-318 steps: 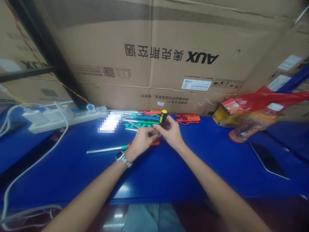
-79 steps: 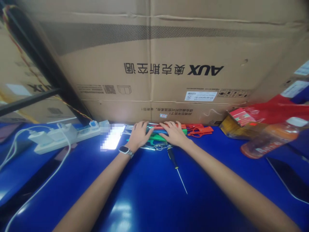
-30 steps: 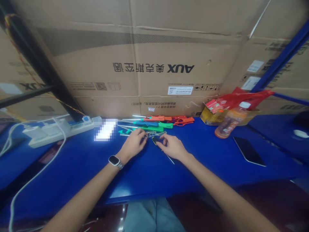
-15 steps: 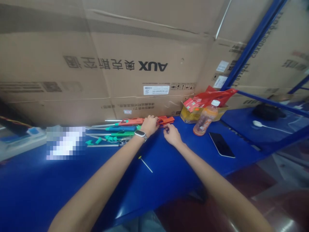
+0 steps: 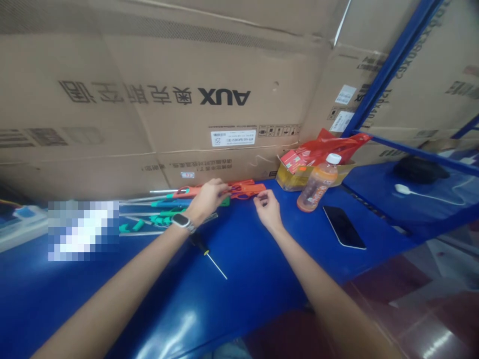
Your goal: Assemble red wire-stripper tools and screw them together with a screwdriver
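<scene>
Left hand [image 5: 208,200] and right hand [image 5: 268,209]: since a second ago we have moved them from beside the screwdriver [image 5: 206,253] to the orange plastic pieces [image 5: 250,190].
Left grip: bent, fingertips at the pieces' left end; we cannot tell if it holds any.
Right grip: loosely curled by their right end, any hold unclear to us.
Orange plastic pieces: on our blue worktop [image 5: 262,269], near the carton [image 5: 149,55].
</scene>
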Tool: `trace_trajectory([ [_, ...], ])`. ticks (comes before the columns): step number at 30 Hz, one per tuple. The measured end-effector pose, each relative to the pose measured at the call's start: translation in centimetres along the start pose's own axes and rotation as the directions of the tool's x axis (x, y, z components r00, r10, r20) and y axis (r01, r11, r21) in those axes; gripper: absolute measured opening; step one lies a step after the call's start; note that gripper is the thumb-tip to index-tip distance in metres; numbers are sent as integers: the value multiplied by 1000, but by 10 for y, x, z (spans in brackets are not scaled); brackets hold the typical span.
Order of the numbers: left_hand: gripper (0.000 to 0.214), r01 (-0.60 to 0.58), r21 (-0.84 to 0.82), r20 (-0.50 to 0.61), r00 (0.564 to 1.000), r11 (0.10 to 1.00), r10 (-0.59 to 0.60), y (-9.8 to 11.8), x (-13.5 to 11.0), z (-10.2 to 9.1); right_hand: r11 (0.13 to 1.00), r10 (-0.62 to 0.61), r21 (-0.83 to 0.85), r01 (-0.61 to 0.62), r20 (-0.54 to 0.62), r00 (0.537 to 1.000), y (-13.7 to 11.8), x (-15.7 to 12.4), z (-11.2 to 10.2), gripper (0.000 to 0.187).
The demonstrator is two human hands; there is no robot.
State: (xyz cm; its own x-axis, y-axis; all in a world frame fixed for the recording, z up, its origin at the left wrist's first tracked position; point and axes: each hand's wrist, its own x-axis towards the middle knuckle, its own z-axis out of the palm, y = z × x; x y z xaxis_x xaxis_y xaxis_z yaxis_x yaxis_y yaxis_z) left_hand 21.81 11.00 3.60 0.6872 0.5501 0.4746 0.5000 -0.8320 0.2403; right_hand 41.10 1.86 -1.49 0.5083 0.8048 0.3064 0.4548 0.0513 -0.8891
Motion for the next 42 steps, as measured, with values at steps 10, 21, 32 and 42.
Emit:
trace_trajectory([
  [10,25,118,-107,-75,989,987,-127,1,-161,-68,922,-130,378,-82,501,856,-45,-55,34,28],
  [21,19,351,69,-86,935,934,-345,-39,-187,-87,916,-359,5,402,457,814,-84,-72,95,17],
  [32,20,205,164,-182,968,965,-175,-12,-140,-63,895,-159,-364,257,278,947,-29,-38,24,26],
  [42,15,-23,234,117,993,972,-5,38,9,37,938,-96,-324,122,94,991,0,-16,7,16],
])
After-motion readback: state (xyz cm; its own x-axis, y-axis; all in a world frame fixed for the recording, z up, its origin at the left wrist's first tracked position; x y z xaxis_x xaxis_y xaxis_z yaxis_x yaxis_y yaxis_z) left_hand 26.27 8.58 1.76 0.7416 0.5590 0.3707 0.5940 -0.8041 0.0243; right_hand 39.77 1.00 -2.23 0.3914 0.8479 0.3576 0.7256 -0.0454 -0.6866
